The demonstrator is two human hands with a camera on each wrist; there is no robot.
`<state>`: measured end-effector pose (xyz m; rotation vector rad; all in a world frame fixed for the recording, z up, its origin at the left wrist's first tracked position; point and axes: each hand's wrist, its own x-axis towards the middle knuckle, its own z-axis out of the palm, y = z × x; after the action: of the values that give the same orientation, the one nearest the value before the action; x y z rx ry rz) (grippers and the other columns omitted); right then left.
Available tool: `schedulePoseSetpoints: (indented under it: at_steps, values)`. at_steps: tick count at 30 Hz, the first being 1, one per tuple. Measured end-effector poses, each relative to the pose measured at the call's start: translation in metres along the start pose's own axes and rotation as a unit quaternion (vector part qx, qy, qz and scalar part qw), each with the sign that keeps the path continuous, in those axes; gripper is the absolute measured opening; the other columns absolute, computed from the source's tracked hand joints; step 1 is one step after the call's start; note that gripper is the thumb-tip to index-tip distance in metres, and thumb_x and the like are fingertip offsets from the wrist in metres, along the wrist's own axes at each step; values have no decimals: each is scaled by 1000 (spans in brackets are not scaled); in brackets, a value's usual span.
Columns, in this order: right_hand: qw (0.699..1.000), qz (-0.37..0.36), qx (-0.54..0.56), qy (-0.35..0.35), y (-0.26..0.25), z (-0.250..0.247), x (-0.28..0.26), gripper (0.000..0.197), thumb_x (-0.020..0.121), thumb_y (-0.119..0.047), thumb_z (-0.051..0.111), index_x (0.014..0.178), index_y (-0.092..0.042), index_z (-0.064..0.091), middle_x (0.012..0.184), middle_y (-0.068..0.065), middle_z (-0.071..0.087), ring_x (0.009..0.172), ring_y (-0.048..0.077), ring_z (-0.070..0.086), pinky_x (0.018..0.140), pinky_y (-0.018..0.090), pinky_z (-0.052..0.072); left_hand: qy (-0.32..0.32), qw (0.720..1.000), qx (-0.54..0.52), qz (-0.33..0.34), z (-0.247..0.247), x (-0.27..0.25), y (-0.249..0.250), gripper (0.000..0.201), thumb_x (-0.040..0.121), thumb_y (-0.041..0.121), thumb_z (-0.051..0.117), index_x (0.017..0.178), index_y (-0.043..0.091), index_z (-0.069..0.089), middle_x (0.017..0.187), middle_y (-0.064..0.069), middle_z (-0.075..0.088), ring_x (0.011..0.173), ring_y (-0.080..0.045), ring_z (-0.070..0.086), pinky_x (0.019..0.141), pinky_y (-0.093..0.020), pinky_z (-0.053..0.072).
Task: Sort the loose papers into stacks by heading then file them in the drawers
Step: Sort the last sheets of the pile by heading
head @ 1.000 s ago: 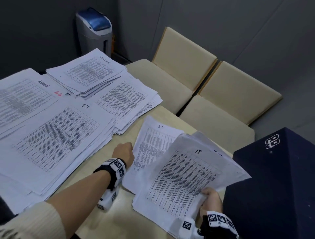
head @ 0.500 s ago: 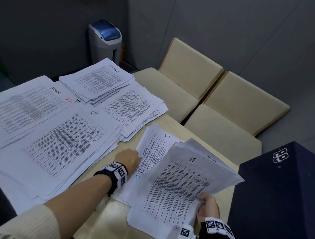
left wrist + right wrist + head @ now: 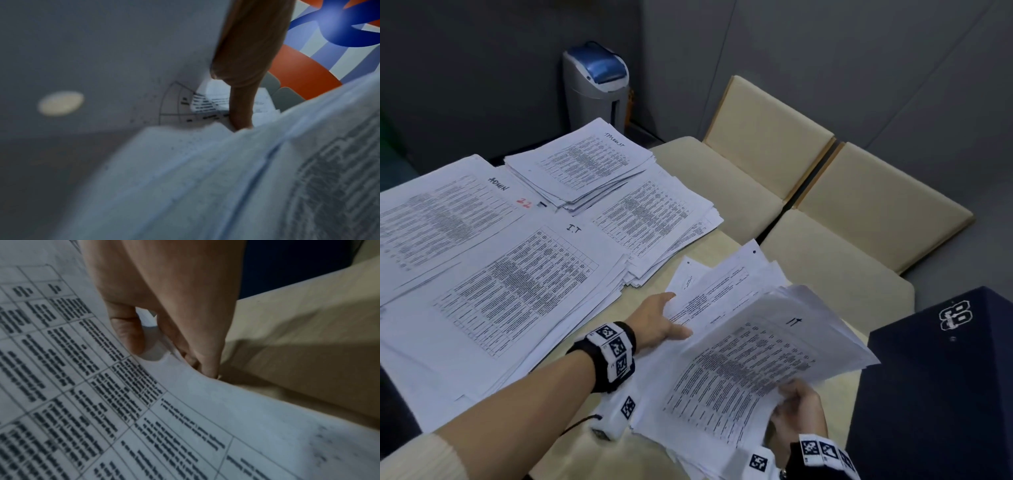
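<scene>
I'm mid-sort: my right hand [image 3: 796, 407] pinches the white printed sheaf headed IT [image 3: 750, 363]; my left hand [image 3: 657, 318] lays straight fingers [image 3: 240, 104] between pages. Next, I judge: onto the white IT-headed paper stack [image 3: 517, 291].

We view the table [image 3: 592, 459] from the head, angled down. Wrist views sit close behind the left hand [image 3: 246, 40] and right hand [image 3: 174, 296] — all three share the papers [image 3: 739, 370].
</scene>
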<state>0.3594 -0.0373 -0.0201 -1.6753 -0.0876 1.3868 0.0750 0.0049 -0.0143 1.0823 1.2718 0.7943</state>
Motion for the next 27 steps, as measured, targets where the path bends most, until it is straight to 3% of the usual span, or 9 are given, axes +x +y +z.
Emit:
schedulePoseSetpoints:
  at_steps: [3,5,7,8,9,17,21,25,27]
  values:
    - [999,-25,16,32,7,1,11,26,80,-2,50,64,-17,36,60,2,26,50,21,29,57,33,28,69,997,42,-20,0,-3,-5,35,85,37,74,81,3,65,70,-1,69,60,-12,64,68,-31,51]
    - [996,-33,33,70,9,-2,12,19,77,-6,52,66,-15,39,64,2,31,55,23,34,58,33,32,126,989,59,-57,-2,-2,-12,50,92,44,64,93,-7,64,88,-17,71,81,-29,69,80,-41,52]
    - [995,-45,25,84,6,-8,15,19,75,-8,53,64,-15,40,64,6,37,58,24,38,57,34,33,141,987,35,-62,-6,-4,-16,33,96,36,60,75,13,49,77,-10,65,70,-27,62,70,-34,49]
    - [995,-52,20,82,3,-10,15,21,77,-7,52,63,-15,40,63,6,39,58,23,37,57,34,33,138,988,19,-66,-7,-4,-18,38,97,29,59,114,-4,50,70,-5,58,63,-21,54,63,-30,44]
    - [996,-61,26,57,0,-10,12,21,81,-5,49,64,-15,41,60,5,43,58,23,39,58,32,34,137,988,10,-67,-10,-3,-19,19,98,22,59,94,7,71,70,-5,56,62,-19,51,60,-30,42]
    - [995,-39,74,-53,-1,-3,23,26,82,5,49,67,-16,46,61,-2,51,67,21,48,69,26,44,129,991,-15,-28,-3,0,-15,3,89,6,68,89,6,72,62,2,55,57,-16,49,53,-25,43]
    - [994,-97,32,-26,1,-5,25,27,71,2,60,79,-16,42,78,3,46,78,21,49,81,29,40,192,974,113,-50,5,6,-15,13,88,13,70,101,11,70,94,-4,72,84,-24,67,78,-33,54]
    - [994,-100,-4,-52,-7,-8,20,25,76,6,62,93,-7,50,78,10,54,84,24,57,77,26,52,228,910,341,-60,11,2,-21,68,78,8,70,139,7,39,138,-11,42,119,-27,52,100,-37,47]
    - [990,-45,-34,-129,-16,-6,10,31,71,0,69,99,2,56,93,22,59,88,32,61,89,48,56,166,928,333,-30,13,2,-20,73,75,-2,62,143,8,36,141,-9,38,121,-27,50,100,-39,48]
